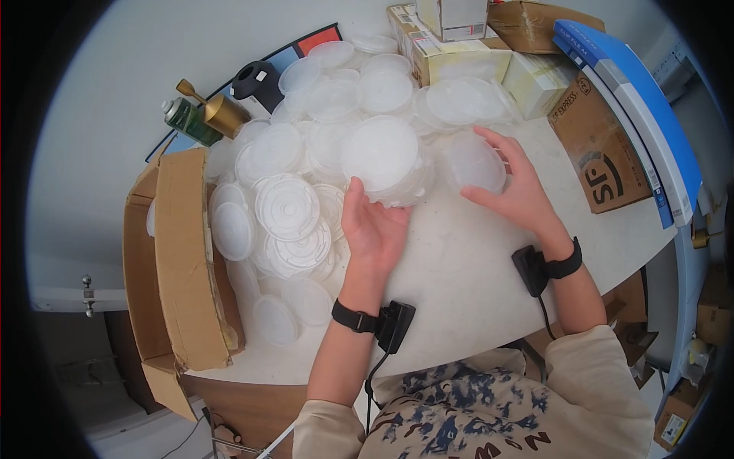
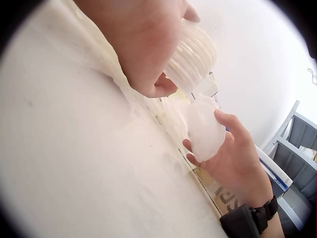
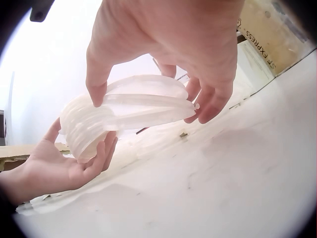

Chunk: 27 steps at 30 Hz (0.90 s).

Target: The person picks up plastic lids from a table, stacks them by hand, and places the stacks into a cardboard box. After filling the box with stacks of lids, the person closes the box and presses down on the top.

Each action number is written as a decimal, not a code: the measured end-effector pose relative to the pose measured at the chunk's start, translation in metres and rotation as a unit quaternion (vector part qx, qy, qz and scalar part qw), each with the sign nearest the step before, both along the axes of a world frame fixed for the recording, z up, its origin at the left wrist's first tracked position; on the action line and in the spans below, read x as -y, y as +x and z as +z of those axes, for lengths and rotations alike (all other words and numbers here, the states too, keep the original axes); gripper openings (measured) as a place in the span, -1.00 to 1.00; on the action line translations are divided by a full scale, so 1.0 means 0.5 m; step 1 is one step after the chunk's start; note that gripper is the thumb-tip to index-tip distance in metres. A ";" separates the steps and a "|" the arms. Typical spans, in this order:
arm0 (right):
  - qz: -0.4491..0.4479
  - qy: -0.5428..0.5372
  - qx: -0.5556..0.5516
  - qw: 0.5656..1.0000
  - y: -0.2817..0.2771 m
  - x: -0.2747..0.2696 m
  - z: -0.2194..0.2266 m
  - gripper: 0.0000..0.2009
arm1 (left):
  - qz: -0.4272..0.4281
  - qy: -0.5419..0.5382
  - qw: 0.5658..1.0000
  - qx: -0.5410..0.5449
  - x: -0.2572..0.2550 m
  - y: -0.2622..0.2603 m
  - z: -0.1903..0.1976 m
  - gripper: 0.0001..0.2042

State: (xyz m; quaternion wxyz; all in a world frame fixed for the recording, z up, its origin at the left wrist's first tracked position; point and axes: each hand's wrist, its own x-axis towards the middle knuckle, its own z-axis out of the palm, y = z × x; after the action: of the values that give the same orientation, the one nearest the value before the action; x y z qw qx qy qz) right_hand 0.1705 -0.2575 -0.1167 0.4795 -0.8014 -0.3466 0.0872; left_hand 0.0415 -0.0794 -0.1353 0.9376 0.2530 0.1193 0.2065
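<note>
1. two hands work over the white table point(image 1: 459, 283), each holding clear round plastic lids.
2. the left hand point(image 1: 375, 229) grips a thick stack of lids point(image 1: 382, 157) held on edge, its fingers curled round one side and the thumb on the other.
3. the right hand point(image 1: 527, 187) pinches a smaller batch point(image 1: 475, 162) between thumb and fingertips, which stand apart across the lids' width; the batch fans slightly and sits just beside the stack. whether the two touch at the rim is hard to tell from these angles.
4. loose lids point(image 1: 289, 206) lie heaped on the table between the stack and the cardboard box point(image 1: 180, 252), with more toward the wall.
5. the step in hand seems to be gathering lids into one even stack.
6. the next move likely calls for squaring the fanned batch, turning it to match the stack's face and bringing the rims together, while the left grip stays firm enough that nothing slides out.
</note>
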 end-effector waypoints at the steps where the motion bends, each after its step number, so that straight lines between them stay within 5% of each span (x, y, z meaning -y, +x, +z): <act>1: 0.000 0.000 0.000 1.000 0.001 0.000 -0.003 -0.21 | -0.003 0.001 1.000 0.003 0.000 0.000 -0.001 -0.29; 11: -0.034 0.087 -0.071 0.993 0.006 -0.004 -0.014 -0.26 | -0.019 0.102 0.994 -0.035 0.006 0.001 -0.004 -0.31; 19: -0.037 0.068 -0.039 0.996 0.005 -0.002 -0.017 -0.25 | -0.005 -0.022 1.000 0.013 0.001 -0.006 -0.003 -0.15; 27: -0.047 0.052 -0.056 0.996 0.001 -0.004 -0.008 -0.25 | -0.076 -0.005 0.997 0.007 -0.001 -0.020 -0.004 -0.05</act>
State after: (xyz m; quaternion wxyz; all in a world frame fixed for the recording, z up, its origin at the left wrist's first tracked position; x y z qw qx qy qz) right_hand 0.1711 -0.2553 -0.1206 0.5427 -0.7847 -0.2852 0.0917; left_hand 0.0316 -0.0789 -0.1375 0.9527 0.2553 0.0941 0.1354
